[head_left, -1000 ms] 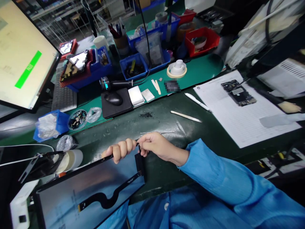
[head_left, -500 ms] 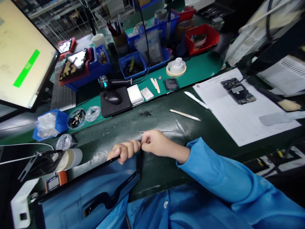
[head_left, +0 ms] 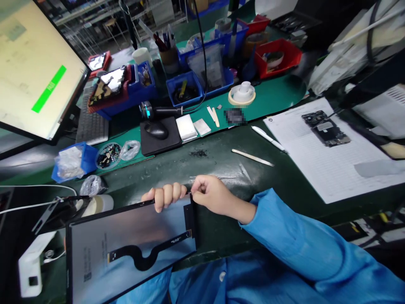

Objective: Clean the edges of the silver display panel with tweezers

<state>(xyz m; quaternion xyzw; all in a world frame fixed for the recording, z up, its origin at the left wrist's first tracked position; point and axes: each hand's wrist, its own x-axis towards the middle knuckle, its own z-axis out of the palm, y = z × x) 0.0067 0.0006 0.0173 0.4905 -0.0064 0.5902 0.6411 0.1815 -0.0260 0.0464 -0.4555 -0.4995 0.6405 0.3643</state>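
A tablet display panel (head_left: 126, 228) is tilted at the lower left, its back facing up with a curved black ribbon cable (head_left: 147, 259) across it. My left hand (head_left: 167, 195) wraps its fingers over the panel's far edge; the thumb is mostly hidden. Right at the panel's upper right corner, my right hand (head_left: 213, 196) is closed in a pinch, and what lies between its fingertips cannot be made out. Just beyond this hand lie thin metal tweezers (head_left: 228, 177), partly covered by it.
Black scraps (head_left: 198, 153), a pale stick (head_left: 252, 157) and a white pen (head_left: 268, 138) lie on the bench. To the right, a circuit board (head_left: 327, 128) rests on a paper sheet (head_left: 316, 177). Farther back are a mouse (head_left: 156, 130), a scanner (head_left: 161, 111) and a red bin (head_left: 292, 52).
The panel has swung to a flatter tilt, so more of its back and cable shows. My right hand stays pinched at its corner. The whole view has shifted slightly.
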